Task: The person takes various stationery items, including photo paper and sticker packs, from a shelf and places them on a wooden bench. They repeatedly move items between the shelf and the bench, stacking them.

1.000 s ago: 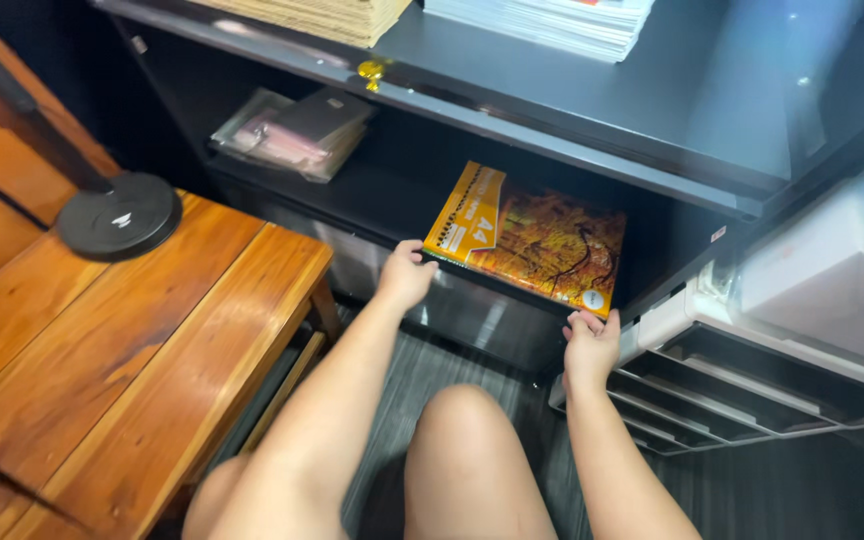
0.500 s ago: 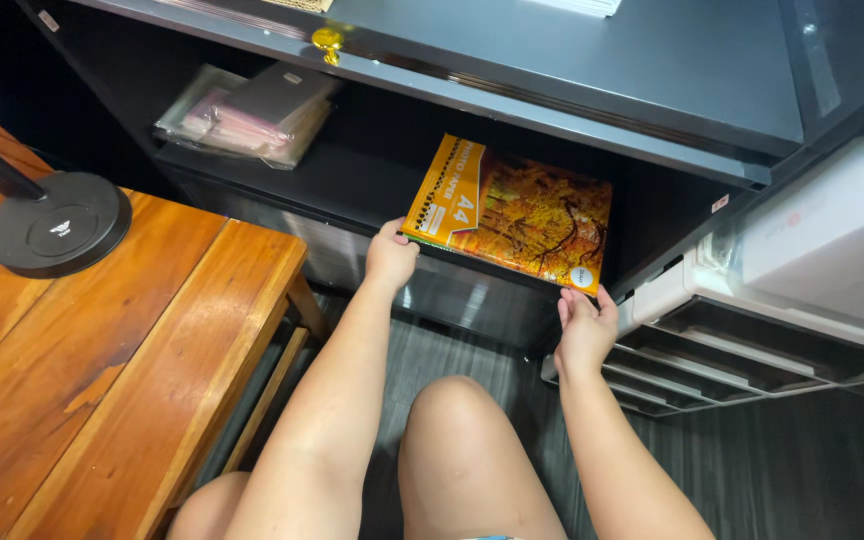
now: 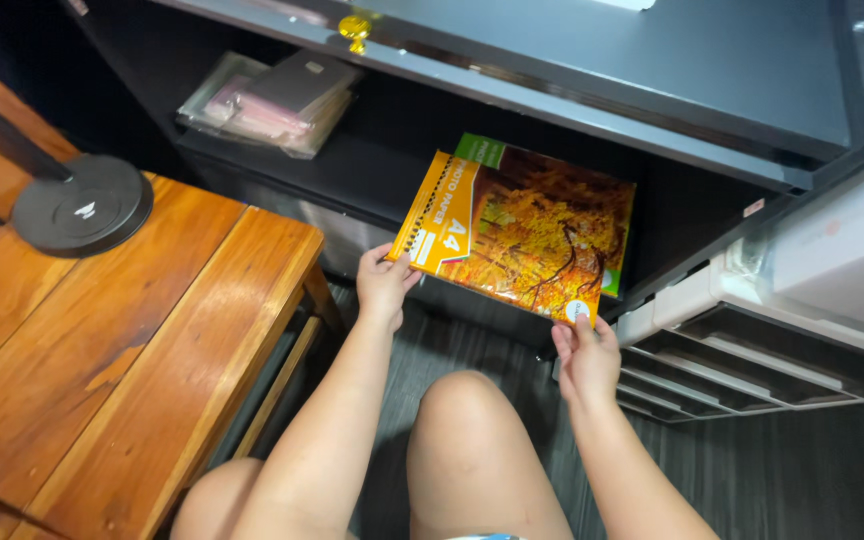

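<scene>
A flat yellow-orange paper pack (image 3: 522, 235) with an autumn-tree picture rests half inside a dark shelf compartment (image 3: 372, 175). A green pack (image 3: 487, 150) peeks out from behind its top edge. My left hand (image 3: 384, 283) grips the orange pack's lower left corner. My right hand (image 3: 584, 355) pinches its lower right corner. Both forearms reach forward over my bare knee (image 3: 467, 420).
Clear plastic sleeves with pinkish contents (image 3: 267, 100) lie on the same shelf to the left. A wooden table (image 3: 122, 350) with a round black lamp base (image 3: 82, 205) stands at left. White stacked drawer trays (image 3: 752, 340) sit at right. A small yellow object (image 3: 356, 25) rests on the dark shelf edge above.
The orange pack has slid further out of the shelf toward me, and a green pack now shows behind it. Both hands kept their corners.
</scene>
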